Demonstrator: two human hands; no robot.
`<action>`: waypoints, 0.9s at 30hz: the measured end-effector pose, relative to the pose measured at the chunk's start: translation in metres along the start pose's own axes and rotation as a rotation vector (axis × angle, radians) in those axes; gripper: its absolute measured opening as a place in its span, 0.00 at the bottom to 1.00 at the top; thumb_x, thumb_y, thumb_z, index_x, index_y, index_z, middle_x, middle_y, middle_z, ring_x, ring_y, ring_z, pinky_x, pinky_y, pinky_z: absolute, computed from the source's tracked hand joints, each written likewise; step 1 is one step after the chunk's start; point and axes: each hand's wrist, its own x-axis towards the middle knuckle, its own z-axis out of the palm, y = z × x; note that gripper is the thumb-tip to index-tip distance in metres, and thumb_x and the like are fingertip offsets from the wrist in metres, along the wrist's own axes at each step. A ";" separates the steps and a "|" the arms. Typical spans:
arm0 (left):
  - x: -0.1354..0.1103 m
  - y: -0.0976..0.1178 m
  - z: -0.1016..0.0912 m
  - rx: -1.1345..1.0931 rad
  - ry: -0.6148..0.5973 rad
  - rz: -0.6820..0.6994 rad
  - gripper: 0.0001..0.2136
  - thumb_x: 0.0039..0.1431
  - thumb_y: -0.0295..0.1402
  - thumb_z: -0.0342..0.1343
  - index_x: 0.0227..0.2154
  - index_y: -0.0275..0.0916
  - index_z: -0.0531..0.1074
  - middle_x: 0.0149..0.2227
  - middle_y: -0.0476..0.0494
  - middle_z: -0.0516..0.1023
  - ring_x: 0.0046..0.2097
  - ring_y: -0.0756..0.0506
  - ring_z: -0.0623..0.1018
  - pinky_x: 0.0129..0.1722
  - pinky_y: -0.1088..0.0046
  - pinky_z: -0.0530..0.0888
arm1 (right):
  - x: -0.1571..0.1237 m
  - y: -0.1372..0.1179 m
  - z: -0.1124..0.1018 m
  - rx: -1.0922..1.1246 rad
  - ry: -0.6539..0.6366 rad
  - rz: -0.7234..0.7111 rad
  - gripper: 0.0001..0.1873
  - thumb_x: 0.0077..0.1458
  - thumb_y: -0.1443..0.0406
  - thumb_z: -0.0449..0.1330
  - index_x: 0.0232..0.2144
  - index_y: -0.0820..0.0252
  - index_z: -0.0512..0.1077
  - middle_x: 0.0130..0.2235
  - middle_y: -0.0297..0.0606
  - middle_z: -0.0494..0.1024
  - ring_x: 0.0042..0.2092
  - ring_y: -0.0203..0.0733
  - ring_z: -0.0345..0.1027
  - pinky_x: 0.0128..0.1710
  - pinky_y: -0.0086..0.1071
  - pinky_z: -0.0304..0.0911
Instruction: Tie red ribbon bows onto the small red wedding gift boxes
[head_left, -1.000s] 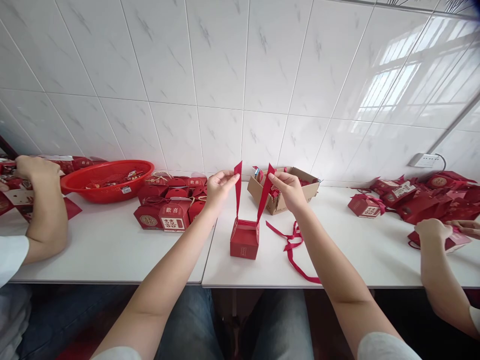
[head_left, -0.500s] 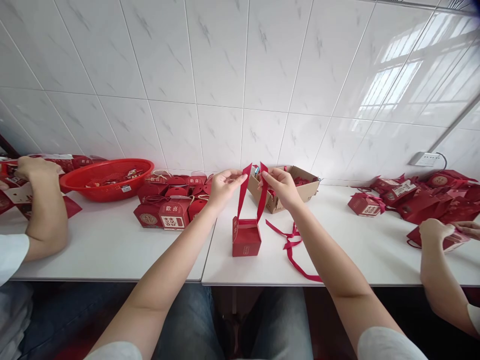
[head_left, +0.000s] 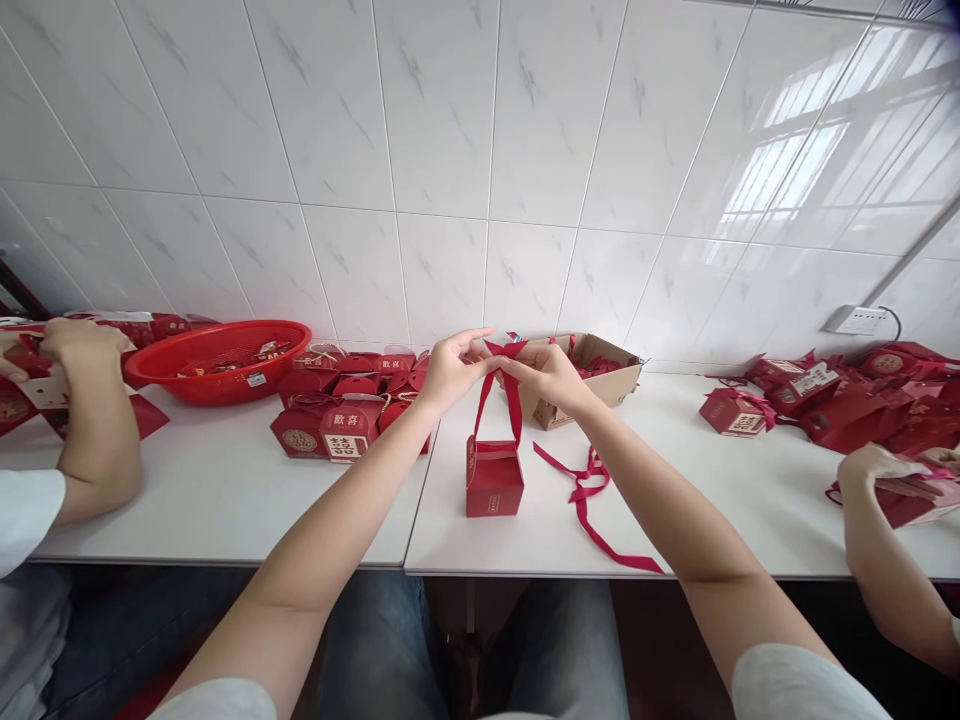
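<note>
A small red gift box (head_left: 495, 488) stands on the white table in front of me. From its two sides a red ribbon (head_left: 514, 408) rises in two strands that meet between my hands. My left hand (head_left: 459, 368) pinches one end of the ribbon, and my right hand (head_left: 546, 374) pinches the other. The fingers of both hands touch where the ends cross, and they partly hide the crossing. To the right of the box, a few loose red ribbons (head_left: 581, 492) lie on the table.
Finished red boxes (head_left: 349, 425) are grouped to the left, beside a red plastic basin (head_left: 217, 385). Behind my hands sits an open cardboard box (head_left: 619, 385) with red pieces inside. More red boxes (head_left: 739, 412) lie at right. Co-workers' hands are busy at both sides.
My hands have come together, bringing the two upright ribbon ends from apart to crossing each other above the box. At right, the co-worker's hands and their box have shifted slightly.
</note>
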 end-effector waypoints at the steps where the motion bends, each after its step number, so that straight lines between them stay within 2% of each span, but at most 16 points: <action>1: 0.001 0.000 0.000 0.037 0.007 0.041 0.19 0.45 0.42 0.66 0.40 0.40 0.78 0.26 0.47 0.76 0.28 0.49 0.72 0.31 0.71 0.70 | 0.001 0.000 0.001 0.045 0.011 0.019 0.18 0.50 0.52 0.61 0.20 0.59 0.70 0.22 0.33 0.71 0.27 0.37 0.65 0.30 0.33 0.65; 4: 0.001 -0.003 0.002 0.174 0.094 0.240 0.11 0.47 0.42 0.64 0.27 0.40 0.79 0.28 0.45 0.75 0.29 0.48 0.72 0.30 0.71 0.69 | 0.006 0.003 0.002 0.287 -0.031 0.117 0.20 0.49 0.50 0.62 0.20 0.60 0.70 0.24 0.36 0.73 0.29 0.37 0.68 0.36 0.35 0.68; 8: -0.008 -0.008 0.003 0.353 0.152 0.457 0.07 0.52 0.39 0.61 0.28 0.43 0.79 0.29 0.45 0.73 0.33 0.47 0.72 0.35 0.70 0.68 | 0.009 0.010 0.001 0.487 -0.062 0.262 0.16 0.47 0.53 0.65 0.25 0.61 0.74 0.29 0.36 0.76 0.31 0.36 0.71 0.38 0.32 0.67; 12: -0.018 -0.014 0.001 0.492 0.080 0.505 0.07 0.55 0.39 0.58 0.31 0.45 0.80 0.32 0.44 0.72 0.35 0.46 0.71 0.38 0.67 0.68 | 0.011 0.015 -0.001 0.532 -0.073 0.314 0.12 0.49 0.57 0.63 0.30 0.60 0.76 0.31 0.36 0.77 0.29 0.33 0.68 0.34 0.29 0.65; 16: -0.021 -0.027 -0.002 0.631 0.017 0.531 0.07 0.56 0.39 0.57 0.30 0.48 0.80 0.29 0.44 0.72 0.33 0.45 0.69 0.38 0.65 0.66 | 0.016 0.017 -0.003 0.602 -0.145 0.370 0.07 0.49 0.62 0.63 0.28 0.61 0.75 0.33 0.36 0.77 0.26 0.29 0.63 0.32 0.27 0.64; 19: -0.025 -0.033 -0.002 0.627 -0.026 0.486 0.07 0.55 0.38 0.57 0.28 0.48 0.80 0.27 0.44 0.72 0.33 0.45 0.69 0.39 0.65 0.66 | 0.018 0.015 -0.006 0.617 -0.212 0.422 0.06 0.49 0.64 0.62 0.26 0.62 0.74 0.31 0.36 0.76 0.28 0.30 0.65 0.32 0.27 0.64; 22: -0.030 -0.031 -0.001 0.455 -0.017 0.384 0.05 0.51 0.37 0.59 0.25 0.46 0.79 0.29 0.44 0.74 0.34 0.44 0.71 0.42 0.64 0.66 | 0.018 0.009 -0.011 0.490 -0.252 0.371 0.08 0.49 0.62 0.62 0.26 0.63 0.74 0.30 0.40 0.77 0.32 0.36 0.69 0.35 0.30 0.65; 25: -0.027 -0.024 -0.001 0.078 0.134 0.133 0.08 0.51 0.37 0.57 0.22 0.42 0.77 0.31 0.44 0.76 0.36 0.44 0.73 0.41 0.65 0.68 | 0.016 0.001 -0.015 0.121 -0.218 0.200 0.11 0.51 0.60 0.60 0.26 0.63 0.75 0.29 0.40 0.77 0.34 0.40 0.70 0.36 0.34 0.64; 27: -0.020 -0.019 -0.001 -0.132 0.205 -0.094 0.09 0.52 0.37 0.54 0.22 0.41 0.76 0.32 0.43 0.77 0.36 0.44 0.74 0.38 0.66 0.68 | 0.015 -0.001 -0.016 -0.203 -0.144 0.005 0.11 0.53 0.61 0.58 0.25 0.61 0.75 0.26 0.38 0.75 0.32 0.40 0.69 0.35 0.35 0.64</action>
